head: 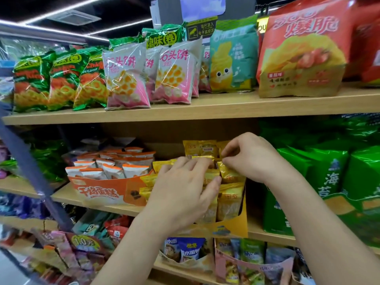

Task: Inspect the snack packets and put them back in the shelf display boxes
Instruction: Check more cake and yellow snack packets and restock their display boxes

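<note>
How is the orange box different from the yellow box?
The orange box holds white packets with orange tops; the yellow box holds gold packets. The left hand and right hand touch the yellow box's packets; neither touches the orange box. Both boxes sit side by side on one shelf.

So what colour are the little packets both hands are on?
Golden yellow packets, clearest in the head view.

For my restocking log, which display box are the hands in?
The yellow box, right of the orange box; the left hand and right hand hold its packets.
</note>
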